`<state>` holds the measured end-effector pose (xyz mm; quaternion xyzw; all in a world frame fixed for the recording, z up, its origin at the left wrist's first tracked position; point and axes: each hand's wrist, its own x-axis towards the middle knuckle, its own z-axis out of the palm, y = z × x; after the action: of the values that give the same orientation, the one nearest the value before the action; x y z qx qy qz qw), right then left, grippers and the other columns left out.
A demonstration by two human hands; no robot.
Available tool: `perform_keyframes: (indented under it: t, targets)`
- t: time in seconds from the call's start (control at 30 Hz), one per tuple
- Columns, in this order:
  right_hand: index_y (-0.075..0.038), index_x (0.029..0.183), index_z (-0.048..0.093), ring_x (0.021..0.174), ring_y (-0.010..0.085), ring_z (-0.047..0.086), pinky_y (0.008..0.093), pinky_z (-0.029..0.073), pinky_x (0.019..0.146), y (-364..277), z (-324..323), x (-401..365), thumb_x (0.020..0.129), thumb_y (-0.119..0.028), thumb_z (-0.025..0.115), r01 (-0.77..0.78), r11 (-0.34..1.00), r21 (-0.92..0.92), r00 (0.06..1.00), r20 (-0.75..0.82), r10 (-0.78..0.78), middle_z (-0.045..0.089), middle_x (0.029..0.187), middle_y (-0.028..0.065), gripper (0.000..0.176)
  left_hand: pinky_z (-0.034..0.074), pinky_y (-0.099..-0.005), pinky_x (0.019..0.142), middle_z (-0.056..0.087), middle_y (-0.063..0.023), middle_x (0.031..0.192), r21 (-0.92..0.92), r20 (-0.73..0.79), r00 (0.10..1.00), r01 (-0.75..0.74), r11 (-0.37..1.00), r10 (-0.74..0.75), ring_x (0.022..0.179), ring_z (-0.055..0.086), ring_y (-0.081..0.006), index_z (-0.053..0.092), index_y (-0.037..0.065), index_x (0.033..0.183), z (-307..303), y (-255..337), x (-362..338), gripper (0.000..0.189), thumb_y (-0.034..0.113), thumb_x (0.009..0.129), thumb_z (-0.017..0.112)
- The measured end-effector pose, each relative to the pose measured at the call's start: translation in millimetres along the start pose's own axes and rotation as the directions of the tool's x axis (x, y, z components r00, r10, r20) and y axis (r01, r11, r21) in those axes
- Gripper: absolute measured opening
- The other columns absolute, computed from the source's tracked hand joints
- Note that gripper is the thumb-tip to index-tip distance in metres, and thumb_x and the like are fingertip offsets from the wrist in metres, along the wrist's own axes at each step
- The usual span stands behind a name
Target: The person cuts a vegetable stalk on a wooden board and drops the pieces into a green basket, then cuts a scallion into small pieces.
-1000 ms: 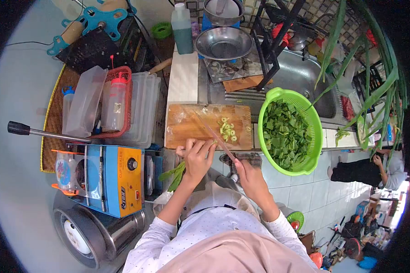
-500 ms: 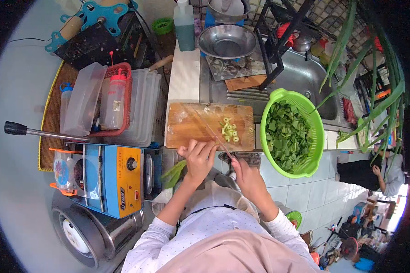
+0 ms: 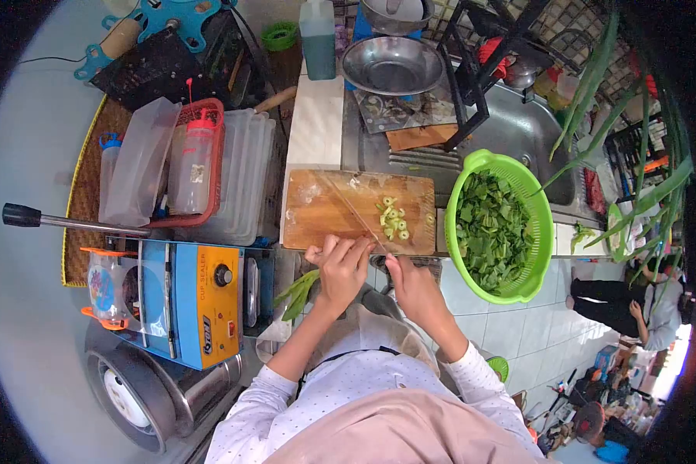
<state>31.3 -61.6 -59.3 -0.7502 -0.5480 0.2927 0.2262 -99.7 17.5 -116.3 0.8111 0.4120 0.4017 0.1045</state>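
My right hand (image 3: 417, 288) is closed round the handle of a knife (image 3: 354, 213). Its long thin blade slants up and left across the wooden cutting board (image 3: 317, 207). Just left of it, at the board's near edge, my left hand (image 3: 342, 272) grips leafy greens (image 3: 295, 295), whose leaves hang out below the wrist; the stem end is hidden by my fingers. The blade comes very close to the left fingertips; whether they touch cannot be made out. Several pale green cut stem pieces (image 3: 394, 220) lie on the board's right half.
Right of the board stands a green basket (image 3: 545, 232) of chopped leaves. A metal bowl (image 3: 393, 66) and sink (image 3: 510, 116) lie behind. Left are a cup sealer (image 3: 223, 309) and a red basket (image 3: 213, 170) with bottles. Another person (image 3: 622, 305) is far right.
The knife and my right hand have shifted slightly left, closer to my left hand. The left hand keeps its hold on the greens. The whole view has moved a little.
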Motion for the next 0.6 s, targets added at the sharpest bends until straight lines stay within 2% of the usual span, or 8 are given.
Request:
perform_keyframes:
  t: [0.13, 0.23, 0.43, 0.53, 0.6]
  targets:
    - [0.002, 0.095, 0.055, 0.069, 0.0488, 0.059, 0.0559, 0.047, 0.06, 1.8, -0.9, -4.6, 0.099, -0.031, 0.041, 0.002, 1.0, 0.023, 1.0, -0.01, -0.002, 0.061, 0.071, 0.029, 0.037, 0.023, -0.0385, 0.074, 0.06, 0.0068, 0.073, 0.013, -0.001, 1.0, 0.012, 1.0, -0.012, 0.075, 0.051, -0.014, 0.071, 0.016, 0.084, -1.9, 0.4, 3.0, 0.011, 0.017, 0.073, 0.073]
    - [0.002, 0.095, 0.055, 0.067, 0.0494, 0.059, 0.0563, 0.047, 0.059, 0.6, -5.0, -14.2, 0.099, -0.032, 0.041, -0.07, 0.997, 0.035, 0.997, 0.042, 0.069, 0.061, 0.071, 0.0286, 0.037, 0.023, -0.0385, 0.074, 0.06, 0.0071, 0.074, 0.022, 0.007, 1.0, 0.023, 0.999, -0.023, 0.075, 0.051, -0.0138, 0.071, 0.017, 0.084, -2.3, -0.7, 3.8, 0.011, 0.018, 0.074, 0.073]
    - [0.002, 0.094, 0.057, 0.07, 0.0501, 0.058, 0.0562, 0.047, 0.06, -2.1, 0.7, -4.8, 0.099, -0.033, 0.04, -0.083, 0.996, -0.045, 0.996, 0.027, 0.085, 0.061, 0.073, 0.0297, 0.04, 0.023, -0.0381, 0.073, 0.059, 0.0073, 0.073, 0.031, 0.009, 1.0, -0.006, 1.0, 0.006, 0.075, 0.051, -0.0137, 0.072, 0.018, 0.087, -1.2, -3.0, 2.2, 0.013, 0.02, 0.075, 0.073]
    - [0.002, 0.093, 0.058, 0.073, 0.0492, 0.059, 0.0552, 0.046, 0.063, 9.6, -2.9, -6.4, 0.099, -0.034, 0.04, -0.04, 0.998, 0.038, 0.999, -0.032, 0.041, 0.06, 0.075, 0.031, 0.042, 0.023, -0.0379, 0.073, 0.058, 0.0072, 0.073, 0.042, 0.005, 1.0, -0.017, 0.999, 0.017, 0.077, 0.051, -0.0137, 0.072, 0.018, 0.088, -6.2, 2.3, 7.6, 0.013, 0.021, 0.075, 0.073]
    - [0.003, 0.089, 0.059, 0.069, 0.0467, 0.06, 0.0495, 0.046, 0.063, 16.7, -7.7, -8.8, 0.1, -0.037, 0.038, -0.063, 0.981, 0.184, 0.998, -0.014, 0.067, 0.06, 0.069, 0.0288, 0.046, 0.023, -0.0378, 0.072, 0.057, 0.007, 0.073, 0.056, 0.005, 1.0, -0.007, 0.998, 0.007, 0.078, 0.05, -0.0139, 0.072, 0.018, 0.088, -9.5, 4.1, 7.1, 0.014, 0.022, 0.075, 0.073]
